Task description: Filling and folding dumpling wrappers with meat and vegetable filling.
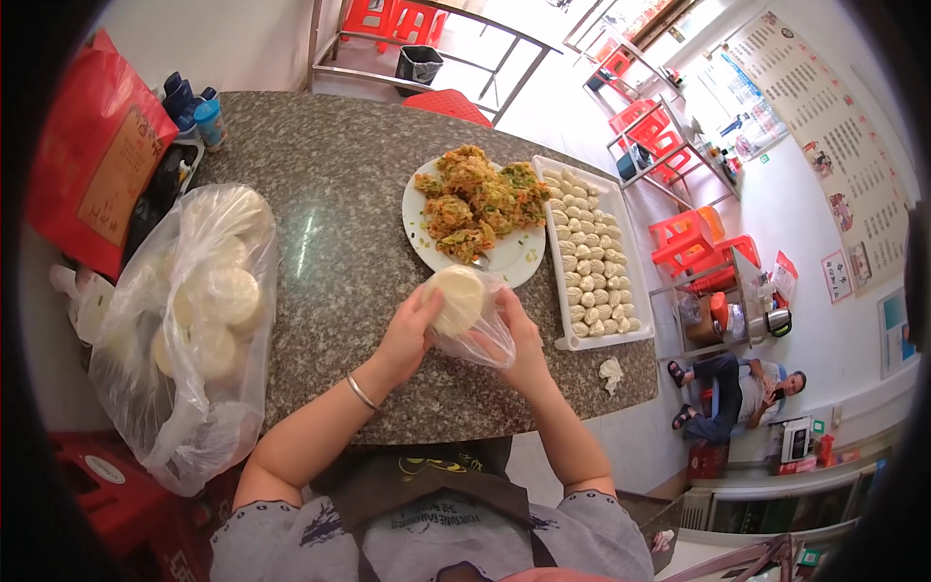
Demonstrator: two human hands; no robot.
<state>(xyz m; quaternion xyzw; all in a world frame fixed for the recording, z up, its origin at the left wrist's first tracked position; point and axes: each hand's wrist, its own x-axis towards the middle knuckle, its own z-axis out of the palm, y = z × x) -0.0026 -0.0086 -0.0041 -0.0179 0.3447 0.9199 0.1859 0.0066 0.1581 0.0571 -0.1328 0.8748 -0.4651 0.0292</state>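
My left hand (pixel 405 335) is closed on a stack of round pale dumpling wrappers (pixel 456 301), held up over the table in front of me. A small clear plastic bag (pixel 488 341) hangs around the stack's right side, and my right hand (pixel 522 339) grips it. Just beyond my hands, a white plate (pixel 424 238) carries clumps of orange and green chopped filling (pixel 475 189); a spoon (pixel 482 260) lies partly in it. To the right, a white tray (pixel 609 341) holds rows of pleated dumplings (pixel 585 242).
On the left lies a large clear bag (pixel 208 378) with more wrapper stacks, beside a red paper bag (pixel 102 155) and a blue-lidded container (pixel 208 121). A crumpled tissue (pixel 611 373) rests near the right edge of the speckled table (pixel 339 242). A person (pixel 742 393) sits farther right.
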